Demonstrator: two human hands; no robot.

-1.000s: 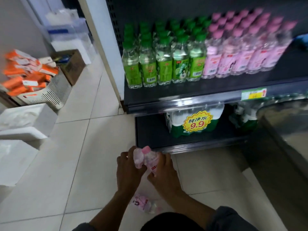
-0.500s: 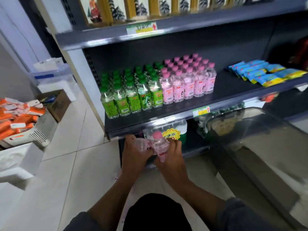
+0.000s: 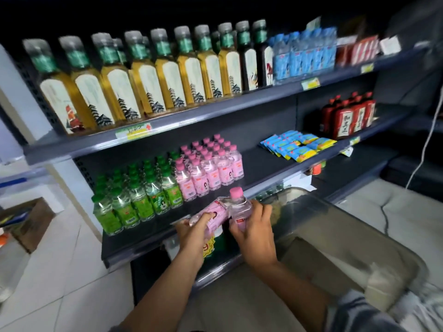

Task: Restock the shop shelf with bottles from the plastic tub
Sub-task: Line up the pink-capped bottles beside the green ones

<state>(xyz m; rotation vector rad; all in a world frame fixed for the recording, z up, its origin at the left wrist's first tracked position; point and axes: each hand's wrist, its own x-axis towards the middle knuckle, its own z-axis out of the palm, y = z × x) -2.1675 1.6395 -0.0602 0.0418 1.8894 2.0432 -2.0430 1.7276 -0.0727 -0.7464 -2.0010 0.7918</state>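
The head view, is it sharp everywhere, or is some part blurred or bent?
Head view: pink-capped clear bottle in the right hand is fairly sharp; tall amber bottles on top shelf are motion-blurred; dark shelf edges bow from wide-angle distortion.

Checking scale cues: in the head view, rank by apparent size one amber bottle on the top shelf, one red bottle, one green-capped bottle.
1. amber bottle
2. red bottle and green-capped bottle: look alike, and distance differs, so unranked.

The floor (image 3: 48,271) has big pale tiles. A white post (image 3: 21,101) stands at the left. A brown cardboard box (image 3: 28,224) sits on the floor there.
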